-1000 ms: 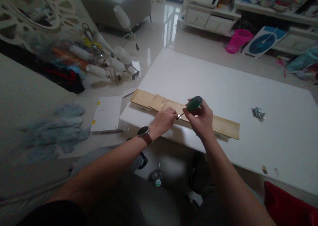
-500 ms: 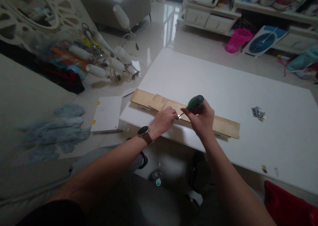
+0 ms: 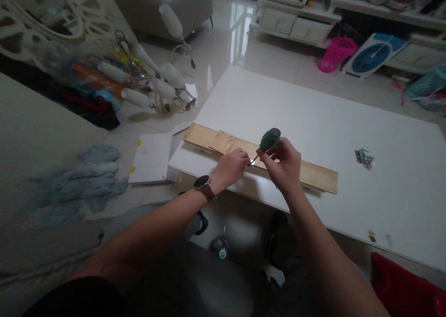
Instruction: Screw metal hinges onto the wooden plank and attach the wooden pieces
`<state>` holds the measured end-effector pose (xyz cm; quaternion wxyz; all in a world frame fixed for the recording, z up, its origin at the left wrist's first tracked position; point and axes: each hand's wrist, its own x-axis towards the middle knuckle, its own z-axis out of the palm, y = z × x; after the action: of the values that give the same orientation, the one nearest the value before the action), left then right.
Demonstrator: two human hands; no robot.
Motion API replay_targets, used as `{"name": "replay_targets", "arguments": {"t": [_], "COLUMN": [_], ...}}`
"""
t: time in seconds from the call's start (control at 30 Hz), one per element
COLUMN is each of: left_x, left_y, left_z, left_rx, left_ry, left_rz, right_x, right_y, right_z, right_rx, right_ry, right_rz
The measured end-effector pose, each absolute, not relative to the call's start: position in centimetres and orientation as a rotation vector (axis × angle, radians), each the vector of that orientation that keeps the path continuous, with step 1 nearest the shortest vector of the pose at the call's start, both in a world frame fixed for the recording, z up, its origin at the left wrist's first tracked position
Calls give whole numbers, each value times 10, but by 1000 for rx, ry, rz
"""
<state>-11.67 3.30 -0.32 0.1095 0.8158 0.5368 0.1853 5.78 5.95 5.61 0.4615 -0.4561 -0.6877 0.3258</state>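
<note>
In my right hand [image 3: 286, 164] is a screwdriver [image 3: 270, 139] with a green and black handle, tilted so its thin shaft points down and left. Its tip meets a small shiny metal piece [image 3: 252, 162] at the near edge of a long wooden plank [image 3: 318, 175]. My left hand [image 3: 232, 168], a watch on its wrist, rests at that edge with fingers closed beside the tip; what they pinch is hidden. A shorter wooden piece [image 3: 222, 141] lies on the plank. Beneath is a large white panel [image 3: 296, 99].
Small metal parts [image 3: 364, 158] lie on the panel at right. To the left are a white box [image 3: 150, 159], a grey-blue fluffy cloth [image 3: 94, 182] and a lamp [image 3: 170, 75] on the floor. A bottle [image 3: 221, 249] stands between my feet. Red fabric [image 3: 404, 284] is lower right.
The screwdriver's handle has swung slightly left and stands more upright, and the fingers of my right hand have shifted around it. My left hand stays at the plank's edge.
</note>
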Motion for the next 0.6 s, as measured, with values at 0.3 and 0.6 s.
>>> {"name": "replay_targets", "arguments": {"t": [0.3,0.6], "left_x": [-116,-115], "left_y": [33,34], "left_z": [-2,-2], "left_rx": [2391,2476], "left_ry": [1591,1548], "left_rz": [537,539], "right_x": [57,69], "right_y": [58,54], "right_z": [57,57], "right_rx": [-1155,-1155], "right_ry": [-1679,-1462], "right_rz": [746,552]}}
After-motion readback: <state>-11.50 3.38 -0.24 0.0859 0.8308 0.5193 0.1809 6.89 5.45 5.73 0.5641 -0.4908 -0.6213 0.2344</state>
